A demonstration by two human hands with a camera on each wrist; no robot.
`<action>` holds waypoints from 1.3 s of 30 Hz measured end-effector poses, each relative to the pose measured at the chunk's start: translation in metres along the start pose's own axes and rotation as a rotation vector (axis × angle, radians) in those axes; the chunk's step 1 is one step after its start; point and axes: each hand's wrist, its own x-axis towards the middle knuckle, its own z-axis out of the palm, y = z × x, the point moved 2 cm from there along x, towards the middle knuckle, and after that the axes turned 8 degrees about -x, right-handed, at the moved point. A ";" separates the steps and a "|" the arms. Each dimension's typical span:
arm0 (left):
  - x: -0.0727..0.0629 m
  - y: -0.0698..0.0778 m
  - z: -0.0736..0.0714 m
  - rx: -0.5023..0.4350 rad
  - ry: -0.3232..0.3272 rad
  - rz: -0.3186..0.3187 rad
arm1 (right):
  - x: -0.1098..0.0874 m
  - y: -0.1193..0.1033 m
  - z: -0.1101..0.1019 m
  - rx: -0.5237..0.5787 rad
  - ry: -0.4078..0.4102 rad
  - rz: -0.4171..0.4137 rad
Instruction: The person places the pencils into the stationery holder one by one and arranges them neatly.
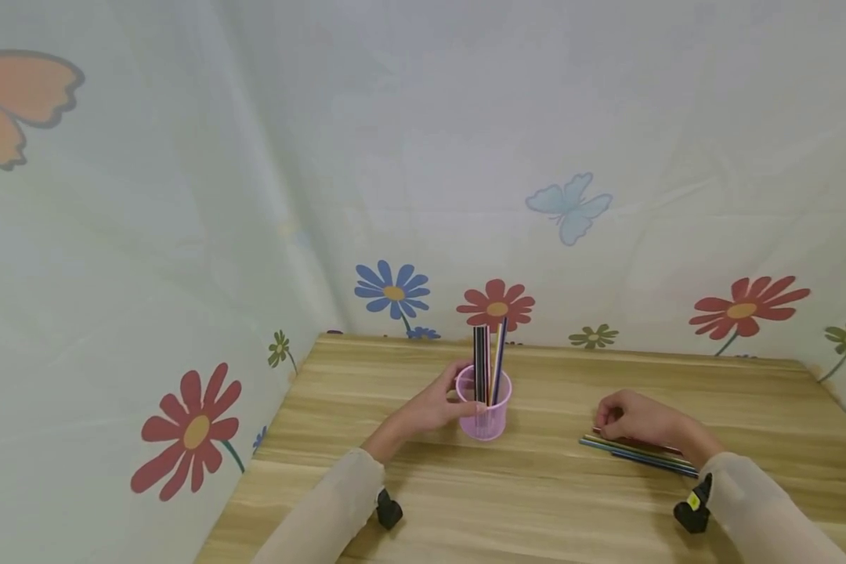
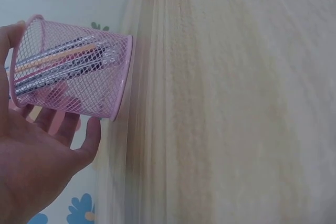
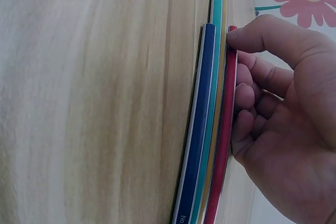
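My left hand (image 1: 433, 403) grips a pink mesh pencil cup (image 1: 484, 428), thumb at the near side and fingers around the back. The cup stands upright on the table with several pencils (image 1: 481, 360) in it, dark, white, yellowish and blue ones. To the right, my right hand (image 1: 645, 419) pinches a red pencil (image 3: 226, 114) near its end between thumb and forefinger, the other fingers curled under. Beside that pencil lie a yellow pencil (image 3: 212, 145), a teal pencil (image 3: 216, 3) and a dark blue pencil (image 3: 195, 114), close together and nearly parallel.
Both hands work over a wood-grain table (image 1: 536, 501). A pale curtain (image 1: 423, 157) printed with flowers and butterflies hangs behind the table's back edge and along its left side. Black wrist cameras (image 1: 389, 509) are strapped under the light sleeves (image 1: 331, 509).
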 end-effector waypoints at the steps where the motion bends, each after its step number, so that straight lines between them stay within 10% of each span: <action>1: 0.000 -0.001 0.000 0.004 0.002 -0.006 | 0.000 0.000 0.000 0.001 -0.002 -0.002; 39: 0.000 -0.004 0.002 0.023 0.010 0.004 | -0.004 0.010 -0.008 0.083 -0.035 -0.034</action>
